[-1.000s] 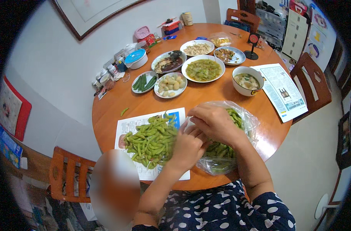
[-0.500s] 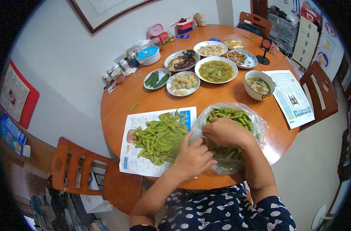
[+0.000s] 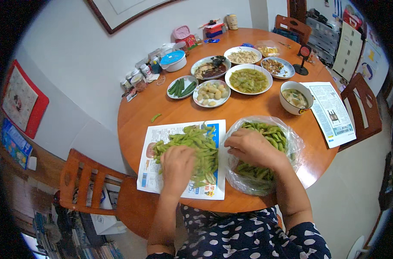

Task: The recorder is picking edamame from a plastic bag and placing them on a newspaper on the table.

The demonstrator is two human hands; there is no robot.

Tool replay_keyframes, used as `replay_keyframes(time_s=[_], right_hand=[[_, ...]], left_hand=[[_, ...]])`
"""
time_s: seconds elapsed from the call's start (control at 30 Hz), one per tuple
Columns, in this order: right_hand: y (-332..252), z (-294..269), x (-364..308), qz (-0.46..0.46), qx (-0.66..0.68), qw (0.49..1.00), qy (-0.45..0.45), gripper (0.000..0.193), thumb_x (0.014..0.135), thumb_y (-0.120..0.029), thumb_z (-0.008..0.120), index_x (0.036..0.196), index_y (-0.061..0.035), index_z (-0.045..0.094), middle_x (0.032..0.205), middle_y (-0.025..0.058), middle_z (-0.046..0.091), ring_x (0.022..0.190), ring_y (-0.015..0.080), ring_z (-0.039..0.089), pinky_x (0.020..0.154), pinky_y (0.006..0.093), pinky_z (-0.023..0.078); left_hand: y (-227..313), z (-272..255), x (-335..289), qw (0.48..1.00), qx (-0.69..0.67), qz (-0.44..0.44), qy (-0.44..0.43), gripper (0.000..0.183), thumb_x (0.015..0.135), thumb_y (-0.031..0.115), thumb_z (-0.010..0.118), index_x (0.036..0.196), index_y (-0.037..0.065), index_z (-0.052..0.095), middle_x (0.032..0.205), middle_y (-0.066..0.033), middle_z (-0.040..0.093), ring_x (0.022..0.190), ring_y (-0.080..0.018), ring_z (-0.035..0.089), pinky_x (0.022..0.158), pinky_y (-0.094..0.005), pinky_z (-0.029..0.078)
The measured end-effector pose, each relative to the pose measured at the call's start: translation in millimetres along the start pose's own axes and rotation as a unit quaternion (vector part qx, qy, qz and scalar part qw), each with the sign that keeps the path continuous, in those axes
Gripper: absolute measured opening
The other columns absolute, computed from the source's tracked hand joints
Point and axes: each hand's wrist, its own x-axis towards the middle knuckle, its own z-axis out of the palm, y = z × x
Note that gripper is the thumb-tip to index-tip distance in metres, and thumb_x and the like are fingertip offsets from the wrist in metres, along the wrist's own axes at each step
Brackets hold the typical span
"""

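Green edamame pods [image 3: 203,149] lie heaped on a sheet of newspaper [image 3: 221,172] at the table's near edge. My left hand [image 3: 177,168] reaches down over the heap, slightly blurred; its fingertips point into the pods and are partly hidden. To the right sits a clear plastic bag [image 3: 239,183], spread wide and holding more pods [image 3: 276,139]. Over the left side of its opening, my right hand [image 3: 252,146] hovers with fingers curled toward the thumb. Whatever is between those fingers, if anything, cannot be made out.
Beyond lie plates of food, including okra [image 3: 182,87] and pale round pieces [image 3: 211,92], and a soup bowl [image 3: 296,98]. One loose pod [image 3: 156,117] lies behind the newspaper. Another printed sheet [image 3: 330,114] overhangs the right edge. A wooden chair [image 3: 93,183] stands left.
My left hand has moved left, from between the newspaper and bag to over the heap. My right hand has shifted only slightly. The whole view has tilted a little.
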Motion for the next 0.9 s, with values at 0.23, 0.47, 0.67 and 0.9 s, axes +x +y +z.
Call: replay_keyframes(time_s=[0.23, 0.47, 0.67, 0.9], right_hand=[[-9.6, -5.3, 1.7, -0.02, 0.018, 0.999, 0.02, 0.018, 0.091, -0.014, 0.073, 0.107, -0.0045, 0.073, 0.102, 0.0146, 0.071, 0.101, 0.0365, 0.068, 0.088, 0.0475, 0.055], [-7.7, -1.3, 1.7, -0.037, 0.026, 0.998, 0.046, 0.018, 0.09, -0.013, 0.074, 0.106, -0.0049, 0.073, 0.099, 0.0138, 0.071, 0.098, 0.0359, 0.069, 0.086, 0.0471, 0.055], [-7.2, -0.8, 1.4, -0.039, 0.012, 0.998, 0.047, 0.017, 0.09, -0.013, 0.074, 0.106, -0.0061, 0.073, 0.101, 0.0136, 0.072, 0.098, 0.0356, 0.069, 0.086, 0.0468, 0.055], [-7.0, 4.6, 2.5, -0.054, 0.047, 0.995, 0.064, 0.014, 0.089, -0.012, 0.071, 0.1, -0.0058, 0.069, 0.096, 0.0162, 0.069, 0.1, 0.0386, 0.068, 0.088, 0.0502, 0.055]], left_hand=[[-20.4, 5.6, -0.6, 0.995, 0.071, -0.058, -0.036, 0.03, 0.089, 0.01, 0.074, 0.119, 0.008, 0.075, 0.113, -0.0107, 0.069, 0.113, -0.0322, 0.061, 0.099, -0.0468, 0.042], [-24.4, 5.0, 6.2, 0.993, 0.068, -0.072, -0.063, 0.029, 0.09, 0.008, 0.07, 0.118, 0.009, 0.075, 0.103, -0.0095, 0.068, 0.107, -0.0295, 0.061, 0.098, -0.0449, 0.04], [-22.1, 9.2, 4.2, 0.995, 0.086, -0.031, -0.042, 0.026, 0.095, 0.007, 0.059, 0.115, 0.008, 0.075, 0.101, -0.0106, 0.069, 0.101, -0.03, 0.064, 0.095, -0.0449, 0.041], [-26.5, 12.1, 5.9, 0.998, 0.057, -0.027, -0.009, 0.025, 0.097, 0.006, 0.057, 0.115, 0.009, 0.075, 0.097, -0.0111, 0.071, 0.1, -0.0294, 0.066, 0.094, -0.0448, 0.042]])
